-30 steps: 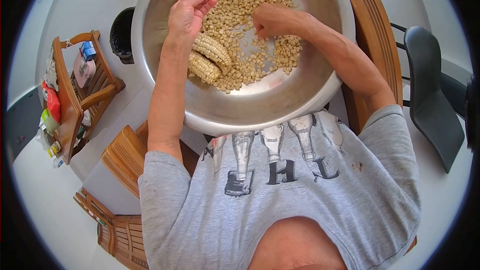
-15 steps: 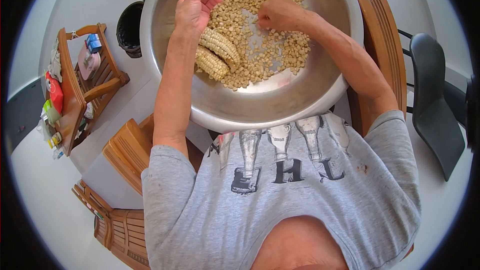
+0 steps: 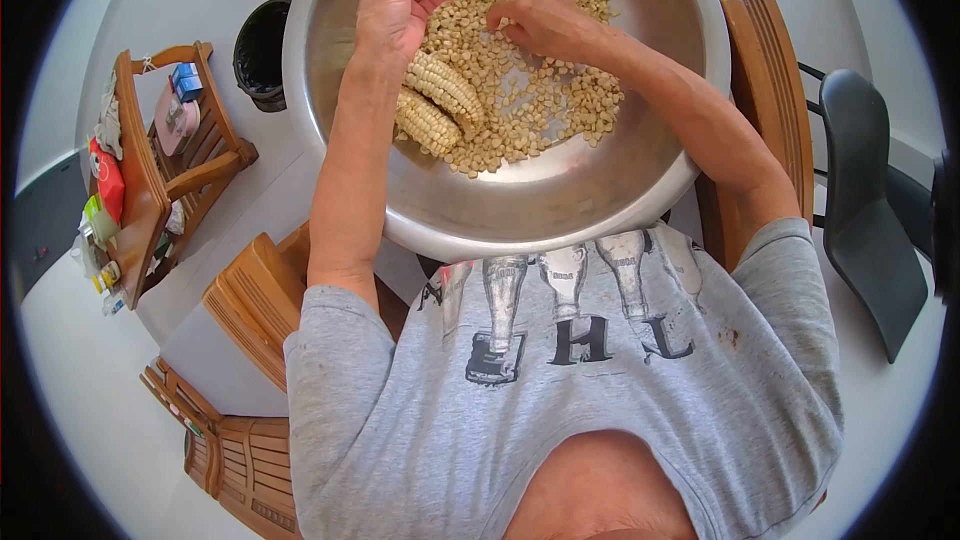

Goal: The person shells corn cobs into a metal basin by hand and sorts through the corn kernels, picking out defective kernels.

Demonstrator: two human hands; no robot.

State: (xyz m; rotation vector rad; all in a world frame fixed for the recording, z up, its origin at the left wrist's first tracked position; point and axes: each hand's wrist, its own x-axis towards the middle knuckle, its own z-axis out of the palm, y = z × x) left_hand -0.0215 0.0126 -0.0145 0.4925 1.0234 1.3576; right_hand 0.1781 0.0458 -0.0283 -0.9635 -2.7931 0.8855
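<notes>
A wide metal basin (image 3: 560,202) holds a spread of loose corn kernels (image 3: 520,120). Two ears of corn with pale kernels lie side by side at its left: an upper ear (image 3: 447,88) and a lower ear (image 3: 428,126). Above them, my left hand (image 3: 402,10) is raised over the basin's left part, fingers curled in with the thumb against them; what lies inside the curl, if anything, is hidden. My right hand (image 3: 548,25) is low over the kernels, back upward, index finger and thumb reaching left and apart, with the other fingers bent underneath.
Wooden chair parts stand by the basin at the right (image 3: 770,90) and lower left (image 3: 250,305). A black bin (image 3: 262,55) is at the left. Farther left, a wooden stand (image 3: 150,180) carries packages. A dark chair (image 3: 865,200) is at the far right.
My right hand has moved slightly left and up over the kernels, and its index finger and thumb have spread from a closed shape. My left hand keeps nearly the same curled pose.
</notes>
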